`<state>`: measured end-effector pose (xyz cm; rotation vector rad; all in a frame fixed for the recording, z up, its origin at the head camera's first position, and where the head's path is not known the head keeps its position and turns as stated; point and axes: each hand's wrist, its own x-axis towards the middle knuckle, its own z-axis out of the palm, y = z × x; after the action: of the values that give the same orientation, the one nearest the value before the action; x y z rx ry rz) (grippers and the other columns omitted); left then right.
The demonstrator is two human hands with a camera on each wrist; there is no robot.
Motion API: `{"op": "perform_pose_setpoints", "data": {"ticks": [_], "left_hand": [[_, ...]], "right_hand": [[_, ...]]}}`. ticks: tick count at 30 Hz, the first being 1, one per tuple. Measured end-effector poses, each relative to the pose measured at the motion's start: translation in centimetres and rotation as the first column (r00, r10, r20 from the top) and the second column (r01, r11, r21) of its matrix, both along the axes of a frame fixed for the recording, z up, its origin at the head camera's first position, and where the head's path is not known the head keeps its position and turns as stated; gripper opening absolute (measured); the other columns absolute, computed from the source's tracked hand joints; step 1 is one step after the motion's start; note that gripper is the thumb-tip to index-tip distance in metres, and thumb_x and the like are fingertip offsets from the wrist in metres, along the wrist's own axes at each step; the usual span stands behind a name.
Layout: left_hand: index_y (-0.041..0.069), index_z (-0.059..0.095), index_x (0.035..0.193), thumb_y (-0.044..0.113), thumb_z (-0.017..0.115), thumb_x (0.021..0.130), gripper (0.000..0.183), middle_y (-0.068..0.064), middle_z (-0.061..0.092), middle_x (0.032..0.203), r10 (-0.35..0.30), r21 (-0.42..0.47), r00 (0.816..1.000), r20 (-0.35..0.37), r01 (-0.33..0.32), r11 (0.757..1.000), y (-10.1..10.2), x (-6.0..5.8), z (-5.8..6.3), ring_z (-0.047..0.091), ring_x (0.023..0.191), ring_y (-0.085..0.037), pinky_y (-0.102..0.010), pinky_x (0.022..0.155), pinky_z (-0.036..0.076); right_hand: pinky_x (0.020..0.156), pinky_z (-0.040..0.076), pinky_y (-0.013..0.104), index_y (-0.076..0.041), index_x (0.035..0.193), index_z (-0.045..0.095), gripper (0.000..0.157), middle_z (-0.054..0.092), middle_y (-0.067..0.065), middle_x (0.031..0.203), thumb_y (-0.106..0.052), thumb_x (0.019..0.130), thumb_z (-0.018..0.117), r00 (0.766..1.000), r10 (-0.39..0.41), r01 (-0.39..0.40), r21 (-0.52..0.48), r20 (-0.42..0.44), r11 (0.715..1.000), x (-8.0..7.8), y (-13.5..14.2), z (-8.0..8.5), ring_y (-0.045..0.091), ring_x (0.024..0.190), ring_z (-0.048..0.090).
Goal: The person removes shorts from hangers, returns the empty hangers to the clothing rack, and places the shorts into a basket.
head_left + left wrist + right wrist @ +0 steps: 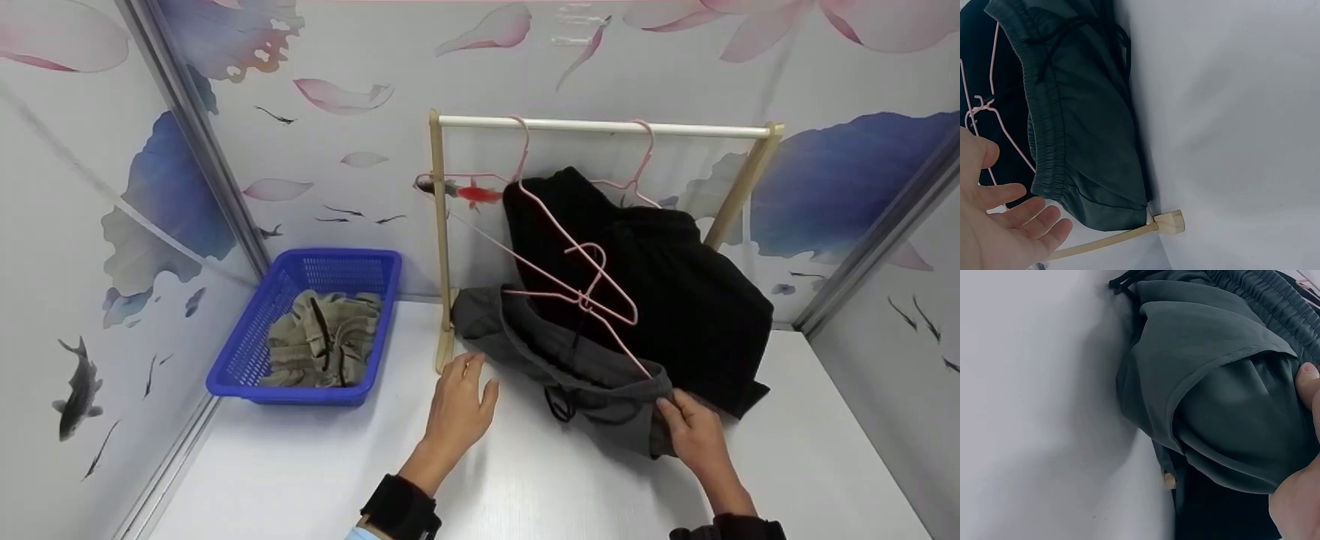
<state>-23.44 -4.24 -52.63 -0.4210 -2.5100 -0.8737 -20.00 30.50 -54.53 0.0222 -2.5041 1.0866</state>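
Note:
Dark grey drawstring shorts (551, 367) with an elastic waistband lie at the foot of a clothes rack. A pink hanger (585, 300) has its lower part inside their waist opening, its hook free of the rail. My right hand (697, 435) pinches the right end of the waistband, thumb on the outer cloth in the right wrist view. Left of the shorts, my left hand (459, 401) holds nothing, its fingers loosely spread close to the waistband's left end in the left wrist view. Black cord ends (559, 403) dangle from the waistband's front.
The rack has a white rail (600, 127) and wooden legs (440, 247). On it hang a pink hanger (525, 150) and black garments (660, 285) behind the shorts. A blue basket (225, 382) with folded khaki clothing (322, 337) stands left on the white table (525, 495).

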Motion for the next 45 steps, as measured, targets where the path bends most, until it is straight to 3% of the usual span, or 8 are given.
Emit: {"op": "perform_pose_setpoints", "data": {"ticks": [11,16,24,37,45], "left_hand": [[-0.008,0.063,0.131,0.017,0.065,0.101,0.04,-0.021,0.062,0.128,0.011,-0.002,0.999,0.031,-0.011,1.0,-0.3,0.4,-0.7,0.06,0.121,-0.037,-0.05,0.099,0.052],[-0.009,0.062,0.133,0.017,0.064,0.101,0.041,-0.022,0.062,0.129,0.008,0.012,0.999,0.034,-0.008,1.0,-0.5,0.4,-0.9,0.061,0.121,-0.038,-0.052,0.098,0.052],[-0.009,0.062,0.132,0.016,0.065,0.101,0.041,-0.023,0.062,0.128,0.027,0.024,1.0,0.014,-0.027,0.999,-1.1,0.2,-1.4,0.061,0.119,-0.038,-0.051,0.098,0.052],[-0.012,0.062,0.131,0.016,0.066,0.1,0.042,-0.027,0.06,0.13,0.045,0.034,0.999,0.018,-0.046,0.998,-1.9,-0.8,-1.7,0.06,0.122,-0.042,-0.054,0.102,0.049],[-0.012,0.057,0.136,0.015,0.065,0.1,0.046,-0.031,0.055,0.139,0.07,0.036,0.996,0.06,-0.072,0.997,-2.5,-1.8,-2.3,0.054,0.13,-0.048,-0.062,0.106,0.043]], "right_hand": [[0.064,0.038,0.027,-0.01,0.082,0.059,0.022,0.05,-0.003,0.07,-0.011,0.103,0.061,0.994,0.028,-0.027,-0.008,0.102,1.0,0.5,0.4,-0.3,0.009,0.069,0.046],[0.066,0.036,0.027,-0.01,0.079,0.055,0.026,0.049,-0.003,0.07,-0.012,0.105,0.059,0.979,0.075,-0.067,-0.047,0.19,0.997,0.5,0.4,-0.3,0.01,0.068,0.045],[0.074,0.039,0.029,-0.01,0.089,0.064,0.016,0.054,0.0,0.078,-0.01,0.104,0.06,0.955,0.11,-0.094,-0.069,0.274,0.993,0.8,0.1,-0.7,0.013,0.078,0.049],[0.068,0.036,0.027,-0.01,0.081,0.058,0.023,0.046,-0.004,0.069,-0.01,0.104,0.06,0.937,0.186,-0.155,-0.124,0.295,0.98,0.9,-0.4,-1.0,0.009,0.069,0.045],[0.066,0.035,0.026,-0.012,0.078,0.056,0.025,0.045,-0.006,0.069,-0.007,0.101,0.062,0.946,0.21,-0.185,-0.12,0.245,0.975,1.4,-0.6,-0.5,0.007,0.068,0.044]]}}
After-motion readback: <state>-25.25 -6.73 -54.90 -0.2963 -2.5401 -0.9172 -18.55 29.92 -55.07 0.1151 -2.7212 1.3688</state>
